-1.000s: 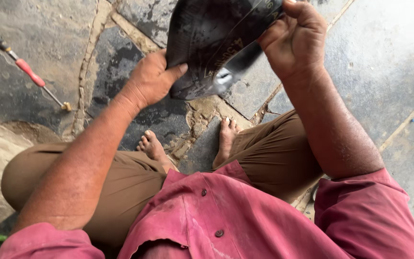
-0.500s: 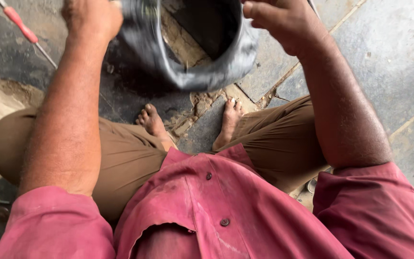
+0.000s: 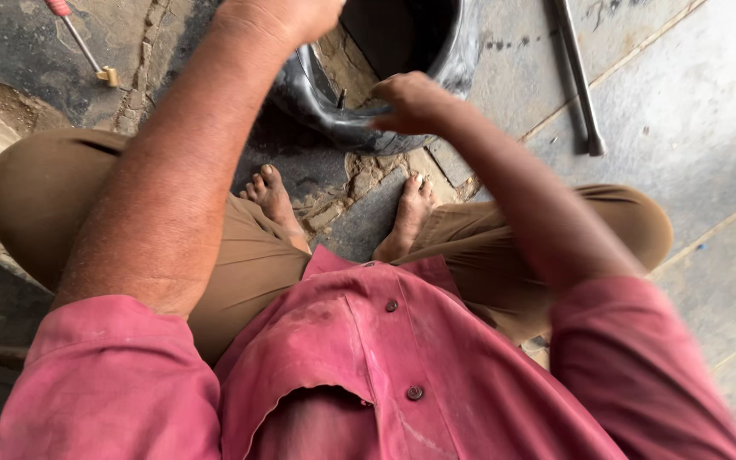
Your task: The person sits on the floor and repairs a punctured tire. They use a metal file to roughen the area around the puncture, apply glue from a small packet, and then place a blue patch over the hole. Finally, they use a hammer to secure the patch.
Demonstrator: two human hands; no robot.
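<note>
I sit cross-legged on a stone floor with a black rubber inner tube (image 3: 436,51) held up in front of me. My left hand (image 3: 287,15) grips the tube's near left side at the top of the view; its fingers are partly cut off by the frame edge. My right hand (image 3: 411,100) pinches the tube's lower rim, close to a small metal valve stem (image 3: 340,100) that sticks out of the rubber. The tube's bottom curve hangs just above my bare feet (image 3: 342,204).
A long metal bar (image 3: 579,77) lies on the grey slabs at the upper right. A thin tool with a red handle and brass tip (image 3: 87,51) lies at the upper left. Cracked stone and mortar run between my feet.
The view has tilted down and the tube now hangs lower and closer. My right hand has slid from the tube's upper right edge to its lower rim beside the valve.
</note>
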